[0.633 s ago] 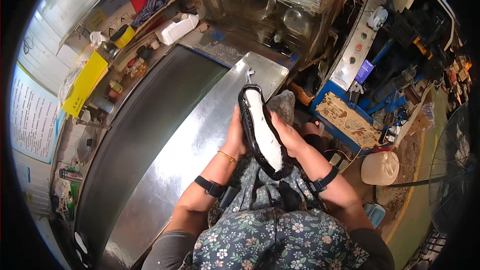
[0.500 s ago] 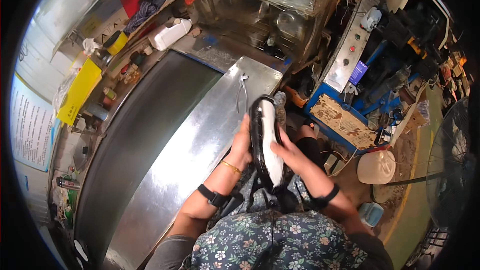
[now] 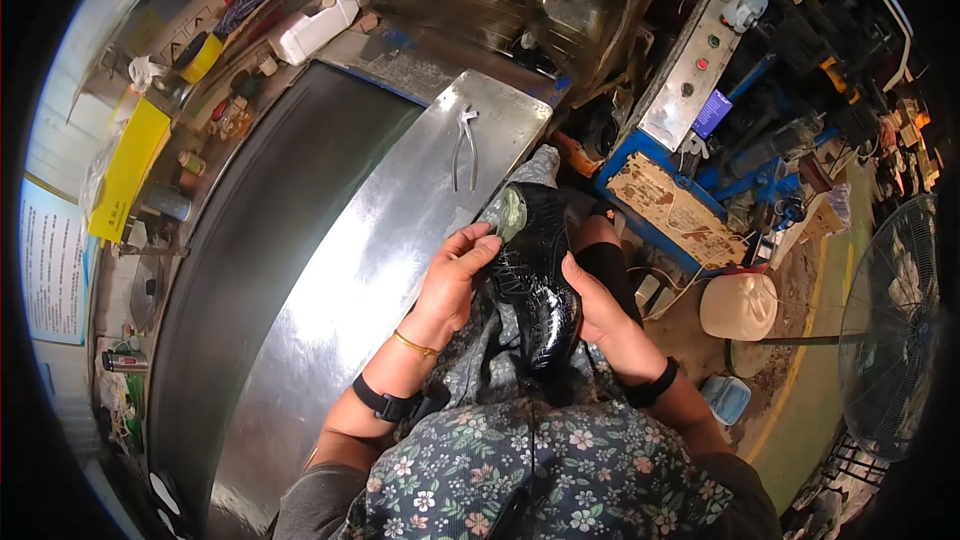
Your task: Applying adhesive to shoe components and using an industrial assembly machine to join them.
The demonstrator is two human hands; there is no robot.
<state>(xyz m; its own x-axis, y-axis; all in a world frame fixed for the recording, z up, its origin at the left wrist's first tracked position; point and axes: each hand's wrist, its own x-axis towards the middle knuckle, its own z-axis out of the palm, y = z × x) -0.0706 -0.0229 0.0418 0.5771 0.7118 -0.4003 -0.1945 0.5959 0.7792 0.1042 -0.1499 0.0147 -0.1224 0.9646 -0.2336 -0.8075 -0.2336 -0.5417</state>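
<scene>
A glossy black shoe [image 3: 545, 290] rests over my lap with its toe toward me. A pale greenish shoe last [image 3: 513, 212] shows in its opening at the far end. My right hand [image 3: 600, 305] grips the shoe's right side, thumb on top; its other fingers are mostly hidden. At the opening, my left hand [image 3: 457, 275] has thumb and fingers pinched together at the shoe's left edge. What exactly lies between these fingertips is too small to make out. Metal pincers [image 3: 464, 150] lie on the shiny metal tabletop [image 3: 330, 310] beyond my left hand.
A dark belt surface [image 3: 270, 210] runs along the metal top. On the cluttered ledge stand a white jug [image 3: 313, 30] and a yellow board [image 3: 130, 170]. To the right are a blue-framed machine [image 3: 680, 210], a plastic canister [image 3: 738, 307] and a fan [image 3: 890, 330].
The shoe has been turned from its white underside to its black upper. My left hand has shifted from the side to the opening; my right still grips the shoe.
</scene>
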